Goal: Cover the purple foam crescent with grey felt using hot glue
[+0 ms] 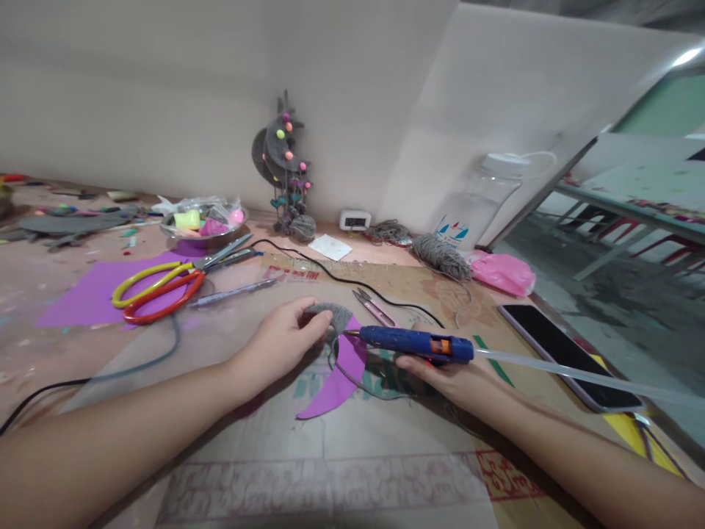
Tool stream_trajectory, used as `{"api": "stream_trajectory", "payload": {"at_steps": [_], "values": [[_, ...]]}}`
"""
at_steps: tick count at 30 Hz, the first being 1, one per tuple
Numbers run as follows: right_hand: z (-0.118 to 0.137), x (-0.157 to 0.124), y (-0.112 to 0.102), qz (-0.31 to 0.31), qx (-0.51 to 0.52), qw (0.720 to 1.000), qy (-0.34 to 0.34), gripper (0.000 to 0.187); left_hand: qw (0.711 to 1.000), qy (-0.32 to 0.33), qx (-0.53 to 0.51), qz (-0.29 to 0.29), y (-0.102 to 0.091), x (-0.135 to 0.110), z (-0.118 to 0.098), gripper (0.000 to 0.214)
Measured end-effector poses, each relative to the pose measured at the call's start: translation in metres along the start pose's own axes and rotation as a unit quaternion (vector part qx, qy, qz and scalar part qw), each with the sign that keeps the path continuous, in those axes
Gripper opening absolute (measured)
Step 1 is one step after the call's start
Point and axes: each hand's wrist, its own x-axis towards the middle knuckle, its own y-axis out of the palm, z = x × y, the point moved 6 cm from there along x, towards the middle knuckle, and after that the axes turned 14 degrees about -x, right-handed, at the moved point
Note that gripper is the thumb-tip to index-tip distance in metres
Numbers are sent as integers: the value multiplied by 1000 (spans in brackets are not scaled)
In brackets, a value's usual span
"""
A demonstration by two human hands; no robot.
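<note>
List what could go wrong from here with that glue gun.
- The blue glue gun's nozzle points toward the nearby left hand, so a burn seems possible.
- The loose grey yarn strand looping below the nozzle might snag or stick to glue.
- The long clear glue stick crosses over the phone in this view and might brush it.

Left hand (291, 330) pinches partly yarn-wrapped purple crescent (333, 386); right hand (454, 378) holds blue glue gun (405, 342); phone (567, 353) near right edge of desk (27, 286).
</note>
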Motion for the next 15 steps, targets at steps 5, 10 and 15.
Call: {"api": "stream_trajectory", "payload": {"at_steps": [5,10,15], "values": [[-3,-1,-1,-9,-4,1000,19,31,1000,13,-2,2,0,0,-2,23],[-5,0,-1,-9,4,1000,20,32,1000,10,1,-4,-1,0,2,25],[-7,0,-2,-27,5,999,21,32,1000,10,3,1,0,0,0,24]]}}
